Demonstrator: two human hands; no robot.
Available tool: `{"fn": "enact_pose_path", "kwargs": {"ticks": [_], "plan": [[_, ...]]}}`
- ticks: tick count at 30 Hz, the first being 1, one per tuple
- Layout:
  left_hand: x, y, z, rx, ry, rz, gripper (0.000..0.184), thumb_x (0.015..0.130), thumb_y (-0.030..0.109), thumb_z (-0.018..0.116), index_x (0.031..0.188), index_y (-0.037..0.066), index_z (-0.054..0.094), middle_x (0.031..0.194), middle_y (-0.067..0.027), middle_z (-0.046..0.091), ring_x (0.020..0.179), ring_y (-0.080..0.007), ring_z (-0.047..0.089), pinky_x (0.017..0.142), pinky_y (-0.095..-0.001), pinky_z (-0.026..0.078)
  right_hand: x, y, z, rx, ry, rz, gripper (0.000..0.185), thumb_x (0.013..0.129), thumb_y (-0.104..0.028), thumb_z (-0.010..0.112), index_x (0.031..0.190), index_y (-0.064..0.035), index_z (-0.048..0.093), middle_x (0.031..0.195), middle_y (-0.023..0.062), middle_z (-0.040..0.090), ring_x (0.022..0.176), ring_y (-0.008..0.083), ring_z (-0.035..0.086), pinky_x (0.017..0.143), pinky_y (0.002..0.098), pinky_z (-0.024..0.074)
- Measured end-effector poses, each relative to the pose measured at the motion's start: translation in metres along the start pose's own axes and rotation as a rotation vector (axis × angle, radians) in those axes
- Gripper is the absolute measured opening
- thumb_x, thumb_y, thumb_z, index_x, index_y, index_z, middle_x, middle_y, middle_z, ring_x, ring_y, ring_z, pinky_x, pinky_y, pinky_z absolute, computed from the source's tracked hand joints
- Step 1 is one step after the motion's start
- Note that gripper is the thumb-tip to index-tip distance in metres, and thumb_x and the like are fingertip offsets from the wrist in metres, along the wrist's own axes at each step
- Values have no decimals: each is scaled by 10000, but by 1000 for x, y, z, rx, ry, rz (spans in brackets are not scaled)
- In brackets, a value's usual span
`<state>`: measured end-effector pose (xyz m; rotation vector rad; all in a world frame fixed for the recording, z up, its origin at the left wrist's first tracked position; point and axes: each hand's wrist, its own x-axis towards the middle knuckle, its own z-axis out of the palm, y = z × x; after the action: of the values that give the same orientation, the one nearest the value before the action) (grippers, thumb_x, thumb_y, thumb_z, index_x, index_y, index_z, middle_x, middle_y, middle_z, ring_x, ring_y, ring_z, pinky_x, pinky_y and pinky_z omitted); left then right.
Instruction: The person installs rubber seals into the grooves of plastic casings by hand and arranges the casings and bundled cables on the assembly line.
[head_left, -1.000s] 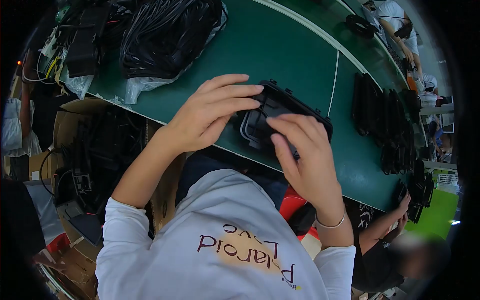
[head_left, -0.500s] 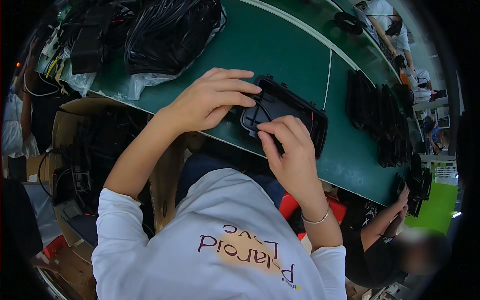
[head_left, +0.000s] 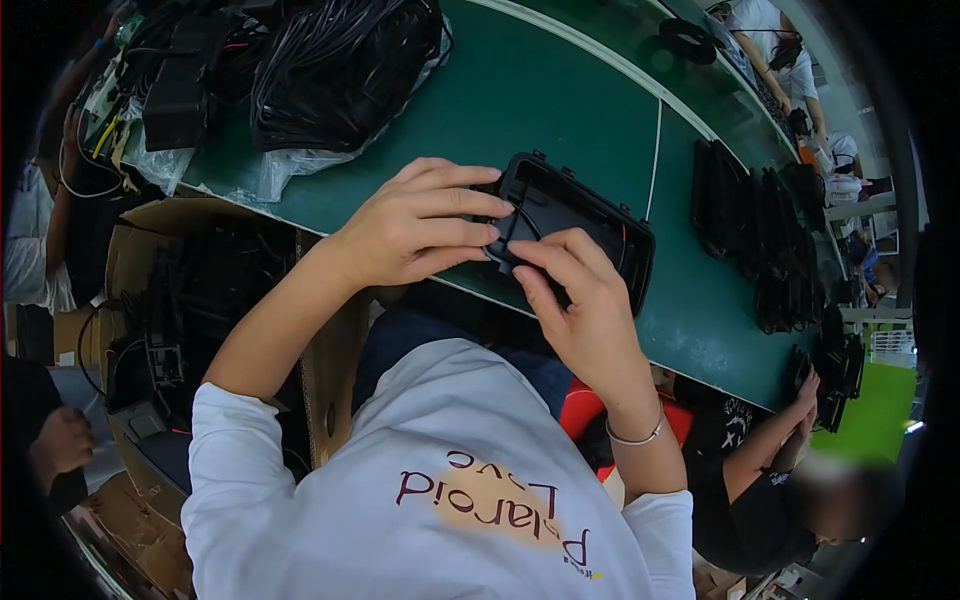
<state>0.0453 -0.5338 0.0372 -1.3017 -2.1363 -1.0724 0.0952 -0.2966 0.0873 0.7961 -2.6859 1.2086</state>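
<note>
Left hand (head_left: 425,222) slides nearer, left end of the black plastic case (head_left: 580,212)!
Splayed, it's beside the right hand (head_left: 582,298), whose grip's unclear.

Slants the left forearm (head_left: 295,310) from a bent elbow (head_left: 240,378) toward half past one. Holds the left hand (head_left: 425,225) back-upward, with fingers (head_left: 460,205) loosely spread toward three o'clock. Angles the right forearm (head_left: 622,392) toward eleven, with the right hand (head_left: 582,292) half curled toward ten, thumb (head_left: 540,293) and index finger (head_left: 540,256) nearly meeting.
</note>
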Motion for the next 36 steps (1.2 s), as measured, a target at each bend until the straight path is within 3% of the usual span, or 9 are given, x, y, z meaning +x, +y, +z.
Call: {"fn": "enact_pose_path", "kwargs": {"ticks": [6, 14, 16, 20, 23, 28, 36], "plan": [[-6, 6, 11, 116, 74, 35, 191, 811, 151, 752, 1000, 133, 744, 1235, -78, 678, 1189, -317, 615, 911, -442, 479, -11, 9, 8, -196, 66, -268, 306, 821, -5, 701, 1125, -34, 684, 1006, 105, 593, 855, 284, 584, 726, 382, 462], [3, 22, 6, 230, -10, 3, 218, 810, 122, 728, 1026, 144, 742, 1209, -67, 670, 1215, -311, 595, 935, -456, 466, -27, 16, -5, -228, 16, -226, 381, 792, 13, 668, 1169, -41, 668, 1101, 103, 619, 914, 289, 593, 775, 395, 444], [4, 22, 7, 231, -13, -5, 271, 789, 106, 721, 1054, 156, 738, 1187, -61, 665, 1226, -303, 586, 953, -470, 459, -27, 20, -4, -306, 50, -312, 387, 791, 9, 664, 1174, -43, 665, 1101, 89, 622, 916, 285, 595, 809, 392, 440], [6, 25, 3, 254, -75, 26, 319, 773, 96, 703, 1083, 169, 730, 1173, -62, 665, 1220, -304, 589, 963, -477, 459, -30, 22, -11, -296, 18, -273, 358, 823, 4, 650, 1178, -45, 661, 1102, 81, 631, 913, 274, 600, 843, 392, 432], [9, 36, 1, 315, -116, 3, 336, 783, 20, 662, 1087, 143, 730, 1190, -83, 668, 1232, -331, 587, 979, -489, 459, -38, 24, -18, -248, 145, -194, 305, 850, -15, 660, 1150, -62, 671, 1069, 73, 650, 919, 261, 606, 862, 396, 425], [12, 45, 3, 362, -197, -12, 360, 784, -19, 625, 1103, 117, 722, 1169, -73, 675, 1235, -308, 586, 1013, -495, 442, -53, 32, -32, -290, 178, -127, 204, 835, -35, 715, 1035, -68, 696, 987, 65, 676, 931, 261, 612, 893, 385, 420], [3, 36, 10, 272, -64, -42, 317, 786, -68, 649, 1057, 84, 717, 1122, -57, 700, 1235, -301, 604, 1005, -475, 450, -47, 32, -36, -175, 164, -38, 88, 842, -64, 728, 917, -52, 684, 915, 76, 678, 909, 270, 612, 902, 372, 418]]}}
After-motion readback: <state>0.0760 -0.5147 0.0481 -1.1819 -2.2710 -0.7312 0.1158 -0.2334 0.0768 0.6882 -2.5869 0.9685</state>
